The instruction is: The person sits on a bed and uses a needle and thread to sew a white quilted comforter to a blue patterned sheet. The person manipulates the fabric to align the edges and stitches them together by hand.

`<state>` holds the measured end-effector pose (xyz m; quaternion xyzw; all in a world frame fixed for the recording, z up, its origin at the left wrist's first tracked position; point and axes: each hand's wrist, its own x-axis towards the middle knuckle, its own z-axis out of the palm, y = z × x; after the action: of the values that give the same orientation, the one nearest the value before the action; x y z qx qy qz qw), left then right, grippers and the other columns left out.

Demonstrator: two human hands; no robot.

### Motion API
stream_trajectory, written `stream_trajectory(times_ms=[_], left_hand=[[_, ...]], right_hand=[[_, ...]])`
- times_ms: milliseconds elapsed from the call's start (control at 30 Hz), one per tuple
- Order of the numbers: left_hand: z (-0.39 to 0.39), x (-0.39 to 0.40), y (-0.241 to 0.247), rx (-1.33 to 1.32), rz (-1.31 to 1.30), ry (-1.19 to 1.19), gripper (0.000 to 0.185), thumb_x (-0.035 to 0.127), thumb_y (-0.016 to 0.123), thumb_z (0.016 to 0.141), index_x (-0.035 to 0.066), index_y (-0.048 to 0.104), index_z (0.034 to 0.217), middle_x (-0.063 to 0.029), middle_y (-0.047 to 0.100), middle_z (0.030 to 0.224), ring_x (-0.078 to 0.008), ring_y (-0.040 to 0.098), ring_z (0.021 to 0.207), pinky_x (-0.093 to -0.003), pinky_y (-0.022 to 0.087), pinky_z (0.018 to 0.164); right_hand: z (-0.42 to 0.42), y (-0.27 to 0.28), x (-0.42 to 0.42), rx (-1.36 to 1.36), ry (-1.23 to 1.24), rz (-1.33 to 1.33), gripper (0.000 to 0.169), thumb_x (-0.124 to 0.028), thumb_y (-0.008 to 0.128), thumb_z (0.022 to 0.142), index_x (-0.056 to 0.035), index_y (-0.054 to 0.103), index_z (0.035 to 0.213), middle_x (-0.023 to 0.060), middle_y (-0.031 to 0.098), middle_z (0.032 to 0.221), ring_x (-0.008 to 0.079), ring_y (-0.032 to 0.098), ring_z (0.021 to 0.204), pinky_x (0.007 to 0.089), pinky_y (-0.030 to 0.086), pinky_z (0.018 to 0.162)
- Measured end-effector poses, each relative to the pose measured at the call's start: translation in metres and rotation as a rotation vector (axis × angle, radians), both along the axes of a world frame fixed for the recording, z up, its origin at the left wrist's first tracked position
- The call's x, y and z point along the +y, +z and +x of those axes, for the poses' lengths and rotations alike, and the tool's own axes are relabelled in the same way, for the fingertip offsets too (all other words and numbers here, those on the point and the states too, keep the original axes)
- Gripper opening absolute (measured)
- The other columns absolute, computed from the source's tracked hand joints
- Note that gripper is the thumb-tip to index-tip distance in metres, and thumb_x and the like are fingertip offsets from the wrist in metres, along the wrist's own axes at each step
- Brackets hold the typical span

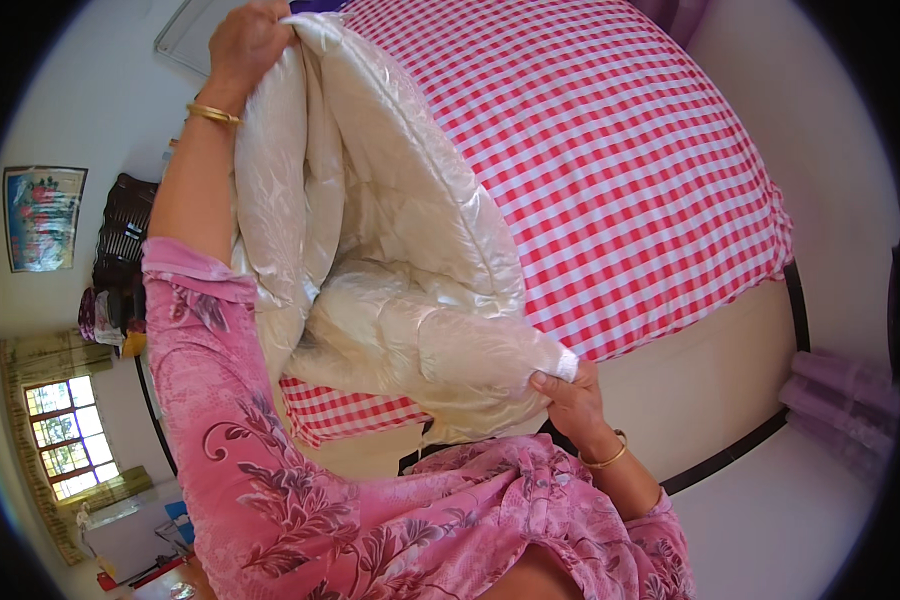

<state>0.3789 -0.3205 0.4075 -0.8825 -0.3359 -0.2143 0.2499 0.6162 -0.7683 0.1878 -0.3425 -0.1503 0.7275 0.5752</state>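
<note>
A cream satin quilt (427, 225) with a raised, piped seam hangs in loose folds between my two hands. High at the upper left, my left hand (249, 43) is closed around one of its edges. Lower and to the right, my right hand (574, 399) pinches a corner between thumb and fingers, near a small white patch (568, 365). Behind and beneath the quilt, a red-and-white checked sheet (615, 172) covers a bed. Part of the sheet and the bed's left side are hidden by the quilt.
Pale floor (690, 390) with a dark border strip (727, 454) runs along the bed's near side. Purple curtain fabric (840, 405) hangs at the right. Leftward are a framed picture (45, 219), a barred window (71, 436) with curtains, and a dark carved chair back (124, 232).
</note>
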Motion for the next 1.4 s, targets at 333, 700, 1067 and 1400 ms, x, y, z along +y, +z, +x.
stream_trajectory(times_ms=[333,700,1067,1400], left_hand=[[0.315,0.102,-0.032,0.17,-0.087,-0.489,0.015,0.02,0.061,0.068,0.005,0.064,0.073,-0.0109,0.063,0.074,-0.0276,0.061,0.074,-0.0337,0.048,0.07],[0.092,0.061,-0.226,-0.331,-0.962,-0.064,0.052,0.015,0.059,0.083,0.005,0.042,0.132,-0.0188,0.046,0.132,-0.0315,0.045,0.122,-0.0365,0.035,0.101],[-0.08,-0.175,-0.427,-1.099,-1.555,0.886,0.074,0.006,0.077,0.066,-0.002,0.038,0.128,-0.0134,0.053,0.115,-0.0182,0.058,0.097,-0.0294,0.05,0.078],[0.121,-0.226,-0.374,-0.89,-0.961,0.475,0.043,0.006,0.069,0.073,-0.001,0.057,0.113,-0.0187,0.052,0.122,-0.0334,0.046,0.116,-0.0416,0.035,0.099]], right_hand=[[0.194,0.101,0.064,-0.303,-0.67,0.213,0.031,-0.006,0.065,0.079,0.0063,0.058,0.107,0.0159,0.056,0.117,0.0244,0.06,0.094,0.0354,0.05,0.085],[0.159,-0.282,0.299,-1.745,-0.107,0.115,0.036,-0.022,0.054,0.085,-0.0026,0.054,0.115,0.0181,0.056,0.115,0.0342,0.052,0.106,0.0425,0.041,0.09],[0.156,-0.348,0.365,-1.62,0.19,0.15,0.043,-0.025,0.052,0.086,-0.0031,0.05,0.124,0.0161,0.054,0.122,0.0332,0.046,0.117,0.0412,0.033,0.101],[0.165,-0.359,0.38,-1.706,0.389,0.255,0.041,-0.025,0.051,0.087,-0.0037,0.05,0.123,0.0154,0.054,0.123,0.0327,0.046,0.117,0.0414,0.034,0.099]])
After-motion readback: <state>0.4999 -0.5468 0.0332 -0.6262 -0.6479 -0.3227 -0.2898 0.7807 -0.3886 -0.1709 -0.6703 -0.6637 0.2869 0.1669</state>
